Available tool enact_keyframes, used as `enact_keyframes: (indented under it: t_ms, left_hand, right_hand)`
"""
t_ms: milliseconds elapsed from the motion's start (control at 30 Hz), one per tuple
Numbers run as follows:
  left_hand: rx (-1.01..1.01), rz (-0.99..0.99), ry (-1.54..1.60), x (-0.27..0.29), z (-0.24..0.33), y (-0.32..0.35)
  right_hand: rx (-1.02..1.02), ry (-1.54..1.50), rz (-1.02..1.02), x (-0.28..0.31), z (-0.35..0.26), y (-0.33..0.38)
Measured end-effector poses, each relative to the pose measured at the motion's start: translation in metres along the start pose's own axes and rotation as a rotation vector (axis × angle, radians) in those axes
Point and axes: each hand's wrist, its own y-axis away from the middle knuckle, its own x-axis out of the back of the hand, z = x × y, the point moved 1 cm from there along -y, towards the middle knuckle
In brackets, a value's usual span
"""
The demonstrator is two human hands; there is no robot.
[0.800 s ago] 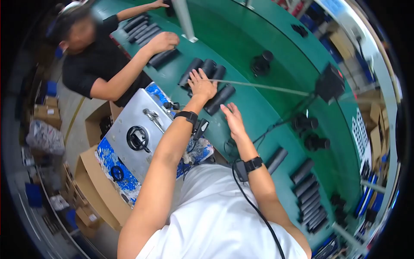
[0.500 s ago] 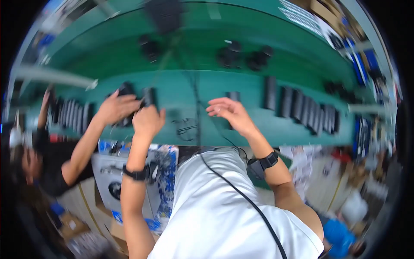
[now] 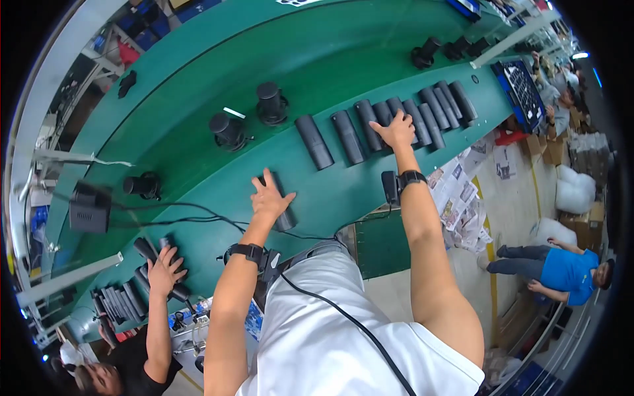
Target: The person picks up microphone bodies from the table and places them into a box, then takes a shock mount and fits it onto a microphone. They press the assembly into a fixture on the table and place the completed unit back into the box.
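One black tube (image 3: 286, 220) lies on the green bench (image 3: 330, 208) directly under the left hand (image 3: 267, 200), much nearer to it than to the right; its long axis runs near to far, the far end leaning left. That hand's fingers are spread, not closed round it; contact is unclear. To the right, the right hand (image 3: 397, 133) spreads its fingers over a row of tubes (image 3: 348, 137), about ten, some partly covered. Six black fittings (image 3: 269, 103) stand or lie along the far side.
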Motion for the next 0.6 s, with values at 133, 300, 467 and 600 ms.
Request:
enact_keyframes:
  t_ms: [133, 300, 467, 600]
  left_hand:
    - [-0.078, 0.183, 0.162, -0.033, -0.017, -0.006]
    - [-0.015, 0.165, 0.687, 0.006, -0.009, -0.055]
    - [0.026, -0.123, 1.286, 0.002, 0.051, -0.083]
    - [0.036, -0.256, 1.512, -0.027, 0.074, -0.079]
  right_hand:
    - [0.008, 0.087, -0.181, 0.011, 0.004, -0.012]
    - [0.12, -0.008, -0.337, 0.014, 0.02, -0.047]
    - [0.141, 0.068, -0.436, 0.008, 0.016, -0.05]
    - [0.179, -0.077, -0.453, 0.008, 0.02, -0.044]
